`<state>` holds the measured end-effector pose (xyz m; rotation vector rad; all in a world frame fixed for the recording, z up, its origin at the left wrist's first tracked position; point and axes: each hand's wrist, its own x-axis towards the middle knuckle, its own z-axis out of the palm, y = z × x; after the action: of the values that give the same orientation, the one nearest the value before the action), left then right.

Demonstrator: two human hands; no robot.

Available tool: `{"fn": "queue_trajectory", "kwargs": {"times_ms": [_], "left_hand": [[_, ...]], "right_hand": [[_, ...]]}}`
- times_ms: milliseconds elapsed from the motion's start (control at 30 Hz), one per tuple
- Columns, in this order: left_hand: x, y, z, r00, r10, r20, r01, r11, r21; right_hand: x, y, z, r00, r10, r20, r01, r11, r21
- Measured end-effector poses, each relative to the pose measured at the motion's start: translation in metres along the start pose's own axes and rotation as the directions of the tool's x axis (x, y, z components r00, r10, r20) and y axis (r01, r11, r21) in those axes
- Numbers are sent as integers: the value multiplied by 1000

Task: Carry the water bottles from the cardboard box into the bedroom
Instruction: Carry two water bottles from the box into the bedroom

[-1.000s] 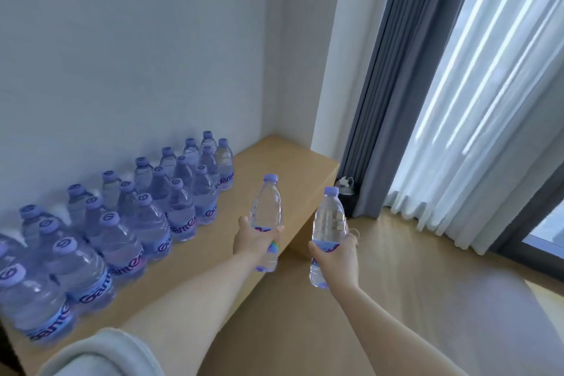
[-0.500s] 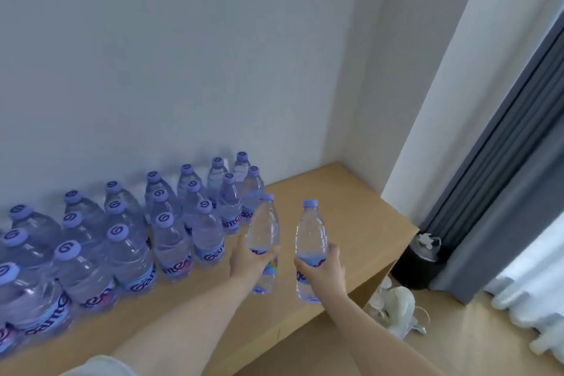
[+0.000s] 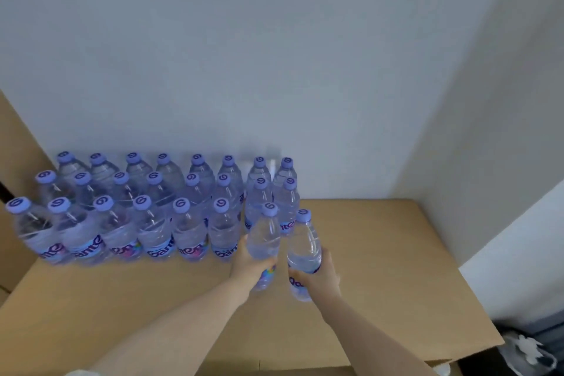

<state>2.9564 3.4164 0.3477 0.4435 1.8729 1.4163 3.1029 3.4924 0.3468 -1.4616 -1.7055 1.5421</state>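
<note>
while rows of bottles [image 3: 146, 207] fill the wooden surface [image 3: 381, 238] at centre left, two are held below them. the left hand [image 3: 248, 262] grips one bottle [image 3: 264, 241]; the right hand [image 3: 320, 273] grips another [image 3: 303, 249].

Left hand [image 3: 250, 264] gripped one bottle [image 3: 265, 238], right hand [image 3: 317, 275] gripped another [image 3: 303, 249], both upright and just beside each other over the wooden top [image 3: 381, 253]. Behind them stood three rows of bottles [image 3: 146, 207] against the wall [image 3: 244, 55] (purple caps, all sealed as far as I could tell).
</note>
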Motion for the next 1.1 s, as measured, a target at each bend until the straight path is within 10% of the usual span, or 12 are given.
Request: {"fn": "queue_trajectory", "kwargs": {"times_ms": [433, 767, 1100], "left_hand": [[20, -11, -2, 986, 159, -58, -156, 986, 55], [31, -8, 6, 988, 100, -118, -84, 987, 134], [17, -22, 29, 908, -10, -418, 43, 997, 71]], "right_hand": [[43, -13, 8, 991, -80, 112, 105, 966, -236], [61, -19, 8, 943, -139, 302, 179, 978, -110], [74, -1, -10, 925, -194, 327, 239, 965, -106]]}}
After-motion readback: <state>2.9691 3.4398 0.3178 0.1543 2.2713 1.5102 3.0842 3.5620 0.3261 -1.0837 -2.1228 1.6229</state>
